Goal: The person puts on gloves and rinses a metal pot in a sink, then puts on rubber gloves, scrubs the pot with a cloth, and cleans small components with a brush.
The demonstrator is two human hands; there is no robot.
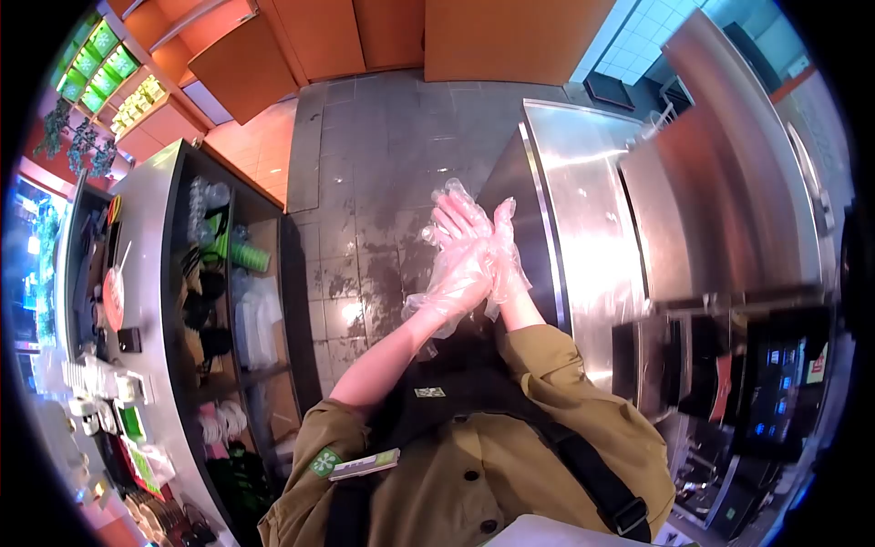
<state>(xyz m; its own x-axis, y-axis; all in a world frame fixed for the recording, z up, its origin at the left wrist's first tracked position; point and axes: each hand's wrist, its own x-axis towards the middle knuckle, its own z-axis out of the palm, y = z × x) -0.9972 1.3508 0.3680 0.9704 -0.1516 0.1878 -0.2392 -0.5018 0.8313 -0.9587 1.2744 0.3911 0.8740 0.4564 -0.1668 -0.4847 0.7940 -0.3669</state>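
My left hand [460, 264], in a loose clear plastic glove, reaches forward over the floor in the head view. Fingers stretch out past it, slightly spread, with crinkled plastic at their tips. Touching its right side is my right hand [508, 260], also in a clear plastic glove. One digit of the right hand points up, while the rest is hidden behind the left. Loose plastic bunches around both wrists. No other object shows between the hands.
At right stands a stainless steel counter [579, 210] beside black equipment [775, 392]. An open shelf unit [264, 346] with cups and packages lines the left, under a grey countertop [150, 301]. Wet dark tiles [365, 182] cover the floor; orange panels [510, 41] close the far side.
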